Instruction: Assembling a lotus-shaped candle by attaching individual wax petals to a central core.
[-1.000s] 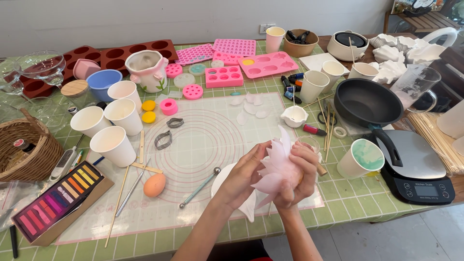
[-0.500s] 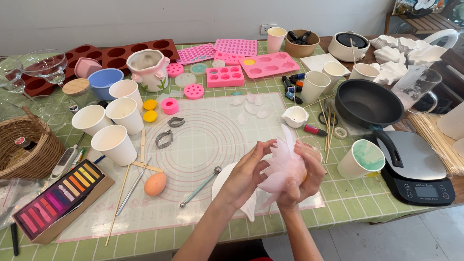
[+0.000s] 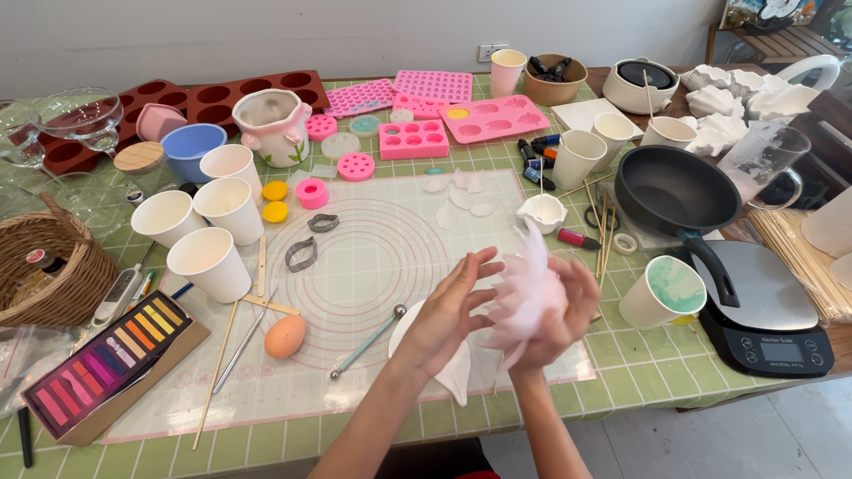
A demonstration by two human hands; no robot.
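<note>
1. the right hand [image 3: 555, 315] grasps a pale pink flower [image 3: 525, 293] made of thin petals, just above the near right part of the mat [image 3: 373, 266]; the fingers curl around its lower side.
2. the left hand [image 3: 453, 306] is not closed on anything; its fingers are stretched and their tips touch the left side of the flower.
3. under the hands, on the mat's near edge, a white piece [image 3: 457, 377] lies; i cannot tell what it is.
4. on the mat, left of the hands, are a ball tool [image 3: 368, 341] and an egg [image 3: 285, 336].
5. at the far part of the mat loose white petals [image 3: 461, 191] lie, and a small white cup [image 3: 541, 213] stands at the mat's right edge.
6. risk, in my judgement: the petals look thin and soft, so a hard squeeze by the right hand could bend them or break one off; a push from the left fingers could also shift a petal out of place.
7. compared with half a second ago, the flower stays in the same place over the mat; the left fingers seem more spread now.
</note>
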